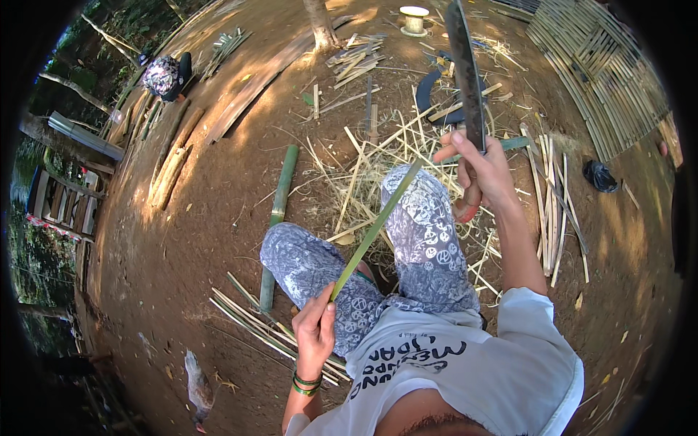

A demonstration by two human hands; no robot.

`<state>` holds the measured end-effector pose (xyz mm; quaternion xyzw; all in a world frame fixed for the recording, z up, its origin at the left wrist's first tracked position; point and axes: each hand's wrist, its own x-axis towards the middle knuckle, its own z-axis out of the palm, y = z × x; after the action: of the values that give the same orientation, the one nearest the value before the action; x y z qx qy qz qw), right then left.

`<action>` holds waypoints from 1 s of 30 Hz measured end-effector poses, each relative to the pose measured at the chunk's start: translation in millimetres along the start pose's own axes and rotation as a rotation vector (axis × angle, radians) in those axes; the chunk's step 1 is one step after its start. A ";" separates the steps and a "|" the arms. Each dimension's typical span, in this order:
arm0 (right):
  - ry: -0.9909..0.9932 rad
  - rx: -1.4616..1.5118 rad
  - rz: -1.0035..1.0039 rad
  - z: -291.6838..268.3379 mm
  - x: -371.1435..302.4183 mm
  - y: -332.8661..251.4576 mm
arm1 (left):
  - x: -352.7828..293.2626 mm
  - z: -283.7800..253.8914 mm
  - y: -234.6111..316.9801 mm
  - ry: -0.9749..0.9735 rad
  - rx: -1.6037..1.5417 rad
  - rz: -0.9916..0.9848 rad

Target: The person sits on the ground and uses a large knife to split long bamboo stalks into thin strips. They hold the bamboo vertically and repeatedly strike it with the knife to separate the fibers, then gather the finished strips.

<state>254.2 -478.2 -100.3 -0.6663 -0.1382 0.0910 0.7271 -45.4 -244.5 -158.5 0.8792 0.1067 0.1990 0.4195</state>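
My left hand [315,327] is closed round the near end of a flat green bamboo strip [374,227], which slants up and to the right across my knees. In my right hand [486,168] is a machete [465,62], its long dark blade pointing up and away from me. My right fingers wrap its curved reddish-brown handle [469,206] near the blade. The strip's far end lies just left of my right hand; whether they touch I cannot tell. Below and between my knees spread pale bamboo shavings [356,190].
A green bamboo pole [283,185] lies left of my knees, with split strips [247,320] nearer me. More strips [556,211] lie at right, by a black bag [599,176]. A woven bamboo panel [600,76] stands far right. A chicken [198,385] is at lower left.
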 end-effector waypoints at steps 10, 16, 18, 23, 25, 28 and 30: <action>-0.060 0.275 -0.094 16.0 -5.5 1.6 | 50.1 12.5 17.6 0.071 0.131 0.010; 0.062 0.193 -0.116 13.3 -7.8 -4.0 | 75.1 20.8 25.4 0.060 0.121 -0.047; 0.064 0.300 -0.167 4.1 2.4 -1.8 | 77.1 15.3 23.8 -0.077 0.027 -0.060; 0.097 0.457 -0.150 -21.3 14.9 -11.3 | 69.9 -14.4 -18.3 -0.469 -0.285 -0.085; 0.146 0.444 -0.168 -33.6 19.7 -12.5 | 54.5 -26.8 -44.5 -0.504 -0.427 -0.157; 0.237 0.462 -0.190 -51.9 29.4 -8.7 | 39.2 -51.5 -49.8 -0.544 -0.453 -0.373; 0.227 0.426 -0.180 -61.9 31.9 -3.8 | 31.6 -64.4 -62.4 -0.481 -0.379 -0.446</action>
<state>304.1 -526.9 -98.5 -0.4890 -0.0922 -0.0227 0.8671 -46.6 -149.6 -162.3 0.7628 0.1553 -0.0930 0.6208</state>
